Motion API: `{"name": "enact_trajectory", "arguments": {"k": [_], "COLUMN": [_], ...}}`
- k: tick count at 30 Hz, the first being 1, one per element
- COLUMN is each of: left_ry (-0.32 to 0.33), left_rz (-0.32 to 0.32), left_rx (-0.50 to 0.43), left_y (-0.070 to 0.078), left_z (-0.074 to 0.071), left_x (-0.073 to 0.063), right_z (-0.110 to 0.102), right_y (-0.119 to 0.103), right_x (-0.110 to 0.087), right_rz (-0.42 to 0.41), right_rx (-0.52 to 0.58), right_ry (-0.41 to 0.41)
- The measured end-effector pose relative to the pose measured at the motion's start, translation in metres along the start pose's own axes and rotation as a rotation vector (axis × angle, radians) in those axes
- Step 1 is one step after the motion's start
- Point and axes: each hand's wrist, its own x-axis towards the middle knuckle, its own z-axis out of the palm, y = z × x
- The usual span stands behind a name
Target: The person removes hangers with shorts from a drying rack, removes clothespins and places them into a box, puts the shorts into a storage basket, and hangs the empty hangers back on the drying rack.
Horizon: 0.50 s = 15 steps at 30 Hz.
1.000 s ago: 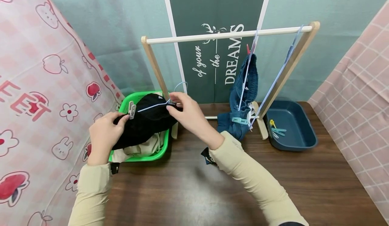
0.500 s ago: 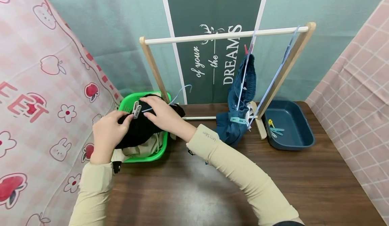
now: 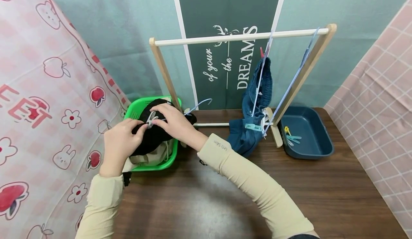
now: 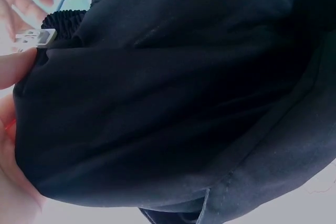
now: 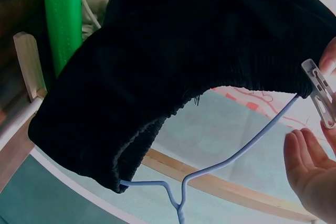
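My left hand (image 3: 119,142) pinches the elastic waistband of the black pants (image 3: 148,140) beside a clear clothespin (image 5: 317,94). The clothespin grips the waistband's end, close to one arm of the thin blue hanger (image 5: 231,159). My right hand (image 3: 180,124) reaches over the pants, its thumb at the clothespin and its fingers fairly straight. In the right wrist view the hanger spans the waist opening; its hook points right in the head view. Dark cloth fills most of the left wrist view.
Beneath the pants stands a green basket (image 3: 164,166) with beige cloth. A rack with a white rod (image 3: 209,40) rises behind; blue denim pants (image 3: 249,133) hang there from a clipped hanger. The dark blue tray (image 3: 317,135) at right holds several clothespins.
My right hand has left the hanger's neck and moved left to the clothespin. The hanger's hook has swung to the right. My left hand has shifted slightly right with the waistband and clothespin.
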Motion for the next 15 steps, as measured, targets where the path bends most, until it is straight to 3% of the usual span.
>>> {"name": "enact_trajectory", "arguments": {"k": [5, 15], "left_ry": [0.017, 0.017], "left_rz": [0.018, -0.003], "left_rx": [-0.008, -0.021], "left_y": [-0.0004, -0.0024], "left_z": [0.0010, 0.0030], "left_x": [-0.0018, -0.0026], "right_z": [0.0001, 0.0042], "right_y": [-0.0002, 0.0032], "right_x": [-0.0014, -0.0015], "right_rz": [-0.001, 0.073], "right_rx": [0.039, 0.240], "right_ry": [0.075, 0.112]}}
